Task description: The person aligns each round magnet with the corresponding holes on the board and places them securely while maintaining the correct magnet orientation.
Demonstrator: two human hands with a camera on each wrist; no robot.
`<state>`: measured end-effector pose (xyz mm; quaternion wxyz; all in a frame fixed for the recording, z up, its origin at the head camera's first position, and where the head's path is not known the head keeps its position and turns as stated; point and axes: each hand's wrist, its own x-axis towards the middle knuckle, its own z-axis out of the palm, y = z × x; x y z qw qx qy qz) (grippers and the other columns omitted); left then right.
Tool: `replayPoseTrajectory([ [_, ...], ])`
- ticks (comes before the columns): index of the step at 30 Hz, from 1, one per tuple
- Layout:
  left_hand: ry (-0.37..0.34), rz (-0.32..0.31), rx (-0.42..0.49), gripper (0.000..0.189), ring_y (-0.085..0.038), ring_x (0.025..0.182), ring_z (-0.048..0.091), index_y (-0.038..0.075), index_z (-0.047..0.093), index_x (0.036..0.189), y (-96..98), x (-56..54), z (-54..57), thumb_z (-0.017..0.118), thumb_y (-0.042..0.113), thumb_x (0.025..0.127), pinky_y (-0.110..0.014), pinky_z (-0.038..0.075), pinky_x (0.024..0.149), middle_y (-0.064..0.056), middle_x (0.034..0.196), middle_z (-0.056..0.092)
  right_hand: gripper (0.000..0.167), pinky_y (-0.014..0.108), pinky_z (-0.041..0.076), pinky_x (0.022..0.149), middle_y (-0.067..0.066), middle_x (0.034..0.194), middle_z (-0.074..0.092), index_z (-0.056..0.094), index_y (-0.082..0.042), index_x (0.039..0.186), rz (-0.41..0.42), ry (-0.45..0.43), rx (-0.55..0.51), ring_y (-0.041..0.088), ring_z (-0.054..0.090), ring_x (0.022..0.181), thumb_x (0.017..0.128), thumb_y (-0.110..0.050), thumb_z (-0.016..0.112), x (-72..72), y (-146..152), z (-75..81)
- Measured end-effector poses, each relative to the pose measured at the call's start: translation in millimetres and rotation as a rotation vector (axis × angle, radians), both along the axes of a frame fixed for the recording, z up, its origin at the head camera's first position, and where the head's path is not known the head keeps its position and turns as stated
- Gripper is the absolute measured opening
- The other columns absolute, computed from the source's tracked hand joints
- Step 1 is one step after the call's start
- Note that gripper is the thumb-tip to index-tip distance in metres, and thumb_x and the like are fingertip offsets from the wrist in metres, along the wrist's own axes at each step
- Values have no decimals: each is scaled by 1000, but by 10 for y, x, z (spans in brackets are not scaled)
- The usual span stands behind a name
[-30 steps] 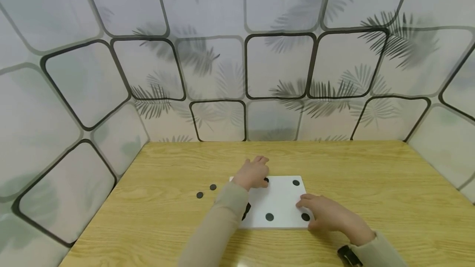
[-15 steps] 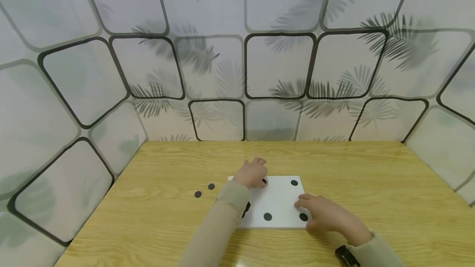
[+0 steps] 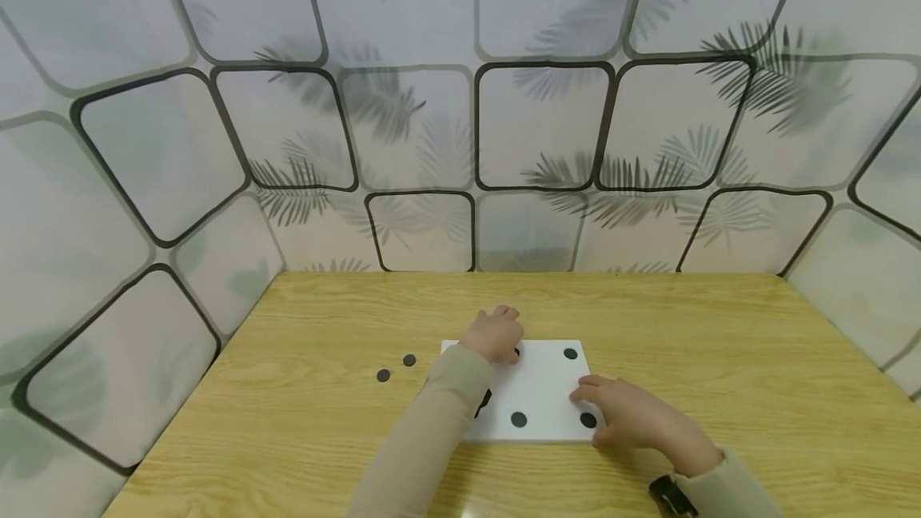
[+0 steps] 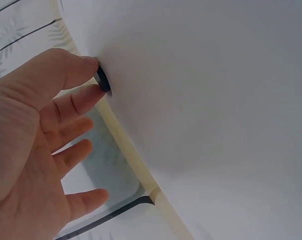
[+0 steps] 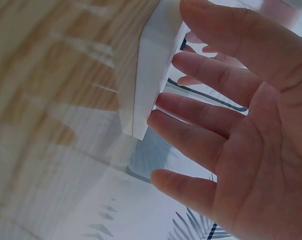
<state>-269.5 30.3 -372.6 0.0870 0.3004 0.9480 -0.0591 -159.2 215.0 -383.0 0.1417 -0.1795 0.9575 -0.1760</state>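
Observation:
A white rectangular board [image 3: 550, 390] lies flat on the wooden table. Reaching over its left part, my left hand [image 3: 495, 336] pinches a small black disc [image 4: 103, 79] between thumb and index finger, right at the board's surface near the far edge. The other fingers of that hand are spread. At the board's right side, my right hand [image 3: 636, 416] has its fingertips along the edge, fingers mostly straight, as the right wrist view shows. Black discs also sit at the far right corner [image 3: 571, 353], the near middle [image 3: 519, 420] and the near right corner [image 3: 588, 420]. My left forearm hides the board's left part.
Two loose black discs, one nearer [image 3: 384, 376] and one farther [image 3: 409, 360], lie on the table [image 3: 302, 422] left of the board. Behind the table rises a patterned wall [image 3: 532, 134]. A black band [image 3: 672, 496] is on my right wrist.
My left hand has shifted very slightly to the right over the board, still pinching the disc. The right hand stays in place at the board's edge.

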Motion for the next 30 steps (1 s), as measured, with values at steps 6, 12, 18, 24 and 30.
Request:
replayPoseTrajectory([
  [6,-18,15,-5,14,-19,127,25,15,65,93,9,-23,4,62,23,82,-45,26,98,-2,136,36,46,50,31,92,15,123,48,61,-7,107,-3,-12,-2,35,45,110,64,-10,75,2,-10,14],
  [12,-17,15,-16,14,-19,126,26,16,65,93,7,-30,2,61,24,82,-44,27,98,-2,135,36,46,50,32,92,15,123,48,61,-6,108,-8,-18,-1,35,45,110,64,-9,75,3,-13,23],
  [18,-21,14,-18,20,-19,126,25,15,64,101,11,-23,7,61,24,83,-44,27,98,-2,136,36,45,50,32,92,15,122,48,61,-6,107,-10,-10,0,35,45,110,64,-9,75,10,-4,24],
  [24,-13,9,-21,18,-19,127,25,16,65,97,-1,-15,-5,62,25,82,-44,26,98,-1,136,35,45,50,33,91,15,122,49,61,-6,106,0,-2,1,35,46,109,64,-8,75,-2,-4,15],
  [30,8,-20,3,10,-18,127,25,16,65,87,-32,12,7,64,23,80,-47,26,98,-1,135,37,45,50,32,91,15,122,49,61,-6,106,-3,-6,6,35,46,109,64,-9,75,7,-12,18],
])
